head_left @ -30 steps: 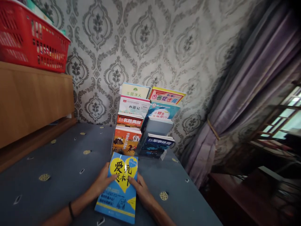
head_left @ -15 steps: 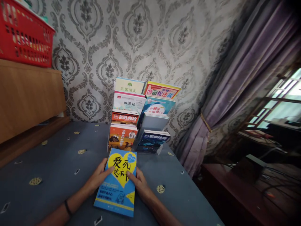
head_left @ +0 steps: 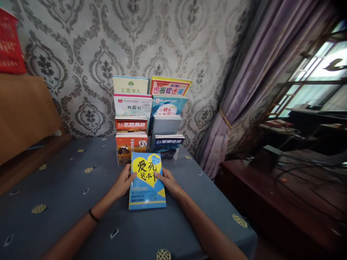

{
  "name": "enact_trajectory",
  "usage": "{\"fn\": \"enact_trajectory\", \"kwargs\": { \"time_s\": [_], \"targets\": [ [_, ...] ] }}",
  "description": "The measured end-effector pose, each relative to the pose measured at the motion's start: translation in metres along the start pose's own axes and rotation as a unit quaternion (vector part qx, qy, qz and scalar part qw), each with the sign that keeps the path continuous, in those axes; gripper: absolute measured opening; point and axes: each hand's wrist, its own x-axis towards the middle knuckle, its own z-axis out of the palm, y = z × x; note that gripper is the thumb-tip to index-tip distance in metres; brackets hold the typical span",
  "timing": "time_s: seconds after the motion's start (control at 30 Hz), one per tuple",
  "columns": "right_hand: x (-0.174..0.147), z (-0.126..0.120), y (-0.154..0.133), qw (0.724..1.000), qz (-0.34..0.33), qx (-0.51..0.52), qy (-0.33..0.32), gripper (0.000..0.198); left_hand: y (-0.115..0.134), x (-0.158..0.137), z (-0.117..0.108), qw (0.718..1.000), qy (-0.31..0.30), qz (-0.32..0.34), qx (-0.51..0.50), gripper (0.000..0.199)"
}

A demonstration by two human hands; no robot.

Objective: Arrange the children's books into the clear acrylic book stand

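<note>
A blue book (head_left: pixel 148 191) with a yellow heart on its cover is held between my two hands, face up. My left hand (head_left: pixel 125 182) grips its left edge, thumb on the cover. On the opposite edge, my right hand (head_left: pixel 168 180) is closed the same way, its thumb over the heart. Just behind the book stand two tiered columns of books. The left column has an orange book (head_left: pixel 126 148) at the front; a dark blue book (head_left: pixel 165 146) fronts the right one. The held book's top edge overlaps the foot of the orange book in view.
The columns stand on a blue patterned cloth (head_left: pixel 89 195) against the wallpapered wall (head_left: pixel 105 68). At left is a wooden cabinet (head_left: pixel 24 112) with a red basket (head_left: pixel 11 43) on top. A purple curtain (head_left: pixel 233 90) hangs at right, near a dark red surface (head_left: pixel 260 191) with cables.
Both hands have carried the blue book forward, closer to the columns, and it now sits straighter. The camera view has shifted to the right.
</note>
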Motion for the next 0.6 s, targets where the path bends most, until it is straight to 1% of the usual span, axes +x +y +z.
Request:
{"fn": "enact_trajectory", "kwargs": {
  "time_s": [0.17, 0.23, 0.33, 0.4, 0.47, 0.53, 0.6],
  "targets": [
    [-0.002, -0.028, -0.005, 0.998, -0.021, 0.003, 0.062, 0.052, 0.012, 0.016, 0.021, 0.996, -0.056, -0.001, 0.073, 0.048],
    [-0.003, -0.038, -0.007, 0.997, -0.033, -0.005, 0.076, 0.051, 0.018, 0.025, 0.03, 0.993, -0.069, 0.009, 0.097, 0.045],
    [-0.002, -0.053, -0.012, 0.994, -0.057, -0.014, 0.096, 0.051, 0.026, 0.039, 0.042, 0.991, -0.078, 0.033, 0.105, 0.04],
    [0.002, -0.063, -0.019, 0.992, -0.076, -0.024, 0.101, 0.052, 0.03, 0.049, 0.049, 0.988, -0.077, 0.059, 0.118, 0.034],
    [0.008, -0.071, -0.028, 0.99, -0.097, -0.045, 0.092, 0.052, 0.036, 0.057, 0.054, 0.982, -0.068, 0.091, 0.148, 0.029],
    [0.016, -0.079, -0.039, 0.986, -0.125, -0.078, 0.077, 0.051, 0.043, 0.065, 0.057, 0.973, -0.048, 0.124, 0.189, 0.025],
    [0.026, -0.086, -0.053, 0.977, -0.163, -0.116, 0.07, 0.051, 0.053, 0.071, 0.059, 0.958, -0.016, 0.157, 0.238, 0.021]
  ]
}}
